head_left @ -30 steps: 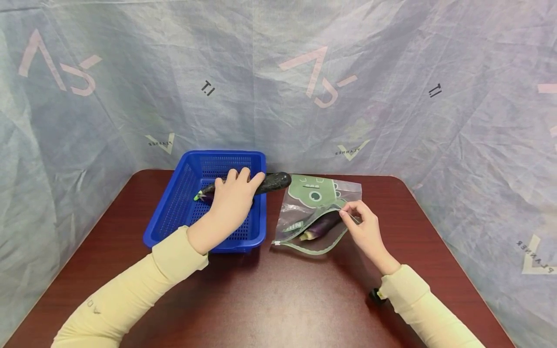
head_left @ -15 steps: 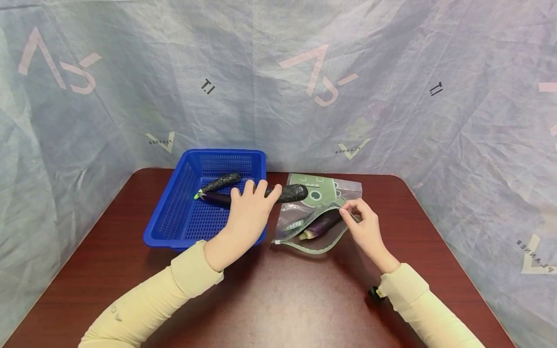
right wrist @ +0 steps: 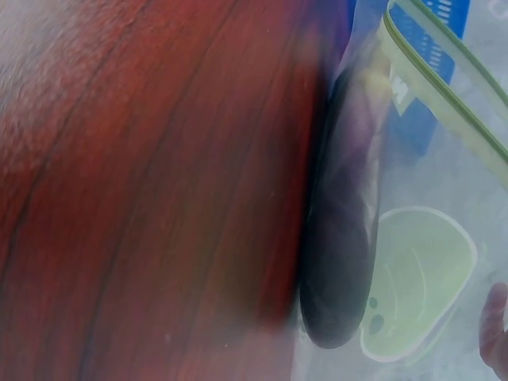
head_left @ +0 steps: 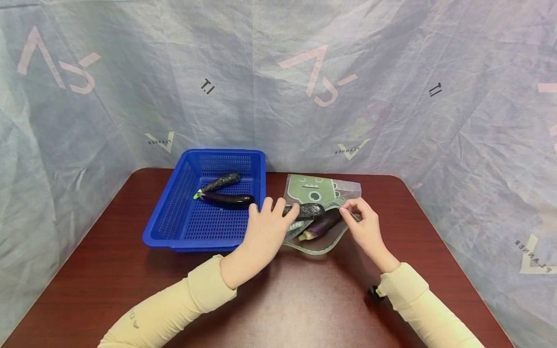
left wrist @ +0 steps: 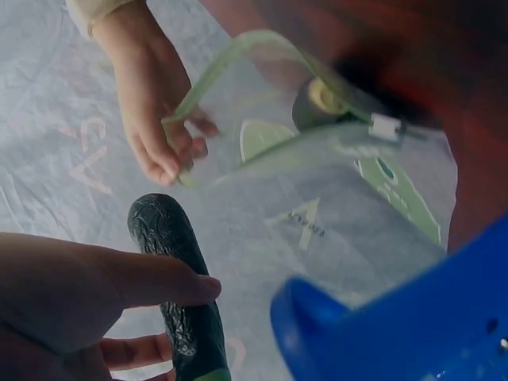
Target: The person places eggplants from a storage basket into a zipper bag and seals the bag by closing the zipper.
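Note:
My left hand [head_left: 265, 237] grips a dark, wrinkled cucumber [head_left: 310, 211], holding it over the near part of a clear zip bag [head_left: 298, 188] with a green printed face. In the left wrist view, thumb and fingers wrap the cucumber [left wrist: 163, 226], its far end pointing towards the bag's mouth. My right hand [head_left: 364, 232] pinches the bag's green rim at the right, and the mouth gapes. Inside the bag lies a purple eggplant [right wrist: 341, 230], its pale stem end towards the opening. A white slider [left wrist: 386, 127] sits at one end of the zip.
Left of the bag stands a blue perforated basket [head_left: 150, 237]. Another dark wrinkled cucumber [head_left: 224, 181] and a glossy eggplant [head_left: 228, 199] with a green stem lie in it. The reddish-brown table [head_left: 287, 299] backs onto a grey printed curtain [head_left: 243, 72].
My left hand has carried the cucumber out of the basket, rightward and nearer, to over the bag. The basket's cucumber and eggplant have come into view. My right hand stays at the bag's rim.

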Tool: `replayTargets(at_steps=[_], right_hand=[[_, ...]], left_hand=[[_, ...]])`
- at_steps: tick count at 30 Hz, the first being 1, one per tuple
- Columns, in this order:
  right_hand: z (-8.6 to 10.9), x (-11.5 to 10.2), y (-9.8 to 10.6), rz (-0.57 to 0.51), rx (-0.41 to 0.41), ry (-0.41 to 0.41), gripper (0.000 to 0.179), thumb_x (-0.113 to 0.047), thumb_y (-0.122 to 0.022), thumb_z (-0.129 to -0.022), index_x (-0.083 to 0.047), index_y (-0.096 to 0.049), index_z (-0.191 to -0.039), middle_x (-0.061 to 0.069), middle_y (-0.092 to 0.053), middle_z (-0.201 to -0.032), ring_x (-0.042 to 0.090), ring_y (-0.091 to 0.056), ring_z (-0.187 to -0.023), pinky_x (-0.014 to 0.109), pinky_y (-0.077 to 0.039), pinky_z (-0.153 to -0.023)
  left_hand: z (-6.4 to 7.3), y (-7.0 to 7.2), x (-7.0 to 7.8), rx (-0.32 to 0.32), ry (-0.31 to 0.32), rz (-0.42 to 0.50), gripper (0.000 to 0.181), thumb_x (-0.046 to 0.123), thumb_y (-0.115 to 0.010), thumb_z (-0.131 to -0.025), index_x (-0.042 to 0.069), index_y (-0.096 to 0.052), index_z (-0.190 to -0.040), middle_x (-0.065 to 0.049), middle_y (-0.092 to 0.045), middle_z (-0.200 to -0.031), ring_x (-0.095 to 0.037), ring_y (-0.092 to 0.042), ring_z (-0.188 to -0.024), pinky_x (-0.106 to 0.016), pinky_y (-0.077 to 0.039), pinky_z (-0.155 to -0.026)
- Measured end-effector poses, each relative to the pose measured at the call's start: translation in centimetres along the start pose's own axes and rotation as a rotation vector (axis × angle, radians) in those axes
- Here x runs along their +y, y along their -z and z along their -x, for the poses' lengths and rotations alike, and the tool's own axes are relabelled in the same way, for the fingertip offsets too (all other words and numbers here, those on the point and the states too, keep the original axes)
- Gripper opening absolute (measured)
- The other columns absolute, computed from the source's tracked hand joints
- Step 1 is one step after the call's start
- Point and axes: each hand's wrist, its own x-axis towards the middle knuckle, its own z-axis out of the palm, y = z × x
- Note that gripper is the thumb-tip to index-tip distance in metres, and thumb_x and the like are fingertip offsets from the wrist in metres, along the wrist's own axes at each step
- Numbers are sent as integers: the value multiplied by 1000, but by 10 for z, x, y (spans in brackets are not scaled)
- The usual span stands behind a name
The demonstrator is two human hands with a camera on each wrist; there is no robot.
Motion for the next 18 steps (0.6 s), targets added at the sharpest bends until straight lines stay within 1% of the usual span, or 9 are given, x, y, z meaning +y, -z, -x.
replayTargets(at_steps=[6,8,11,14,18], right_hand=[[0,0,-1,-5,-2,-6,5,2,-64,-85,4,-61,-89,13,-57,-83,7,-50,-78,17,-41,-70],[0,0,-1,-7,-3,-9,5,2,-64,-85,3,-61,-89,13,-58,-84,8,-51,-78,17,-41,-71],[0,-1,-1,-6,-2,-6,5,2,-63,-85,4,-61,-89,13,-58,-84,8,-51,-79,17,-41,-71],[0,-1,-2,-4,1,-7,5,2,-64,-85,3,-61,-89,13,-59,-85,8,-52,-79,17,-41,-72],[0,-2,-3,-3,4,-3,5,2,-64,-85,3,-61,-88,14,-59,-85,9,-52,-79,17,-41,-72]], left_hand=[[5,-5,14,13,-6,-4,30,11,-35,-92,25,-60,-103,-3,-56,-91,-24,-49,-78,-38,-34,-56],[7,-7,18,27,-12,-8,32,13,-33,-92,25,-60,-102,-3,-57,-91,-24,-50,-78,-38,-33,-55],[10,-10,25,25,-20,-2,32,14,-31,-93,24,-61,-101,-2,-57,-89,-24,-50,-79,-37,-34,-55],[13,-12,31,-9,-21,14,32,17,-31,-93,24,-61,-101,-3,-56,-90,-24,-50,-82,-38,-35,-57],[17,-15,40,-92,-23,11,31,19,-33,-93,26,-61,-105,-1,-56,-93,-22,-50,-85,-38,-36,-61]])
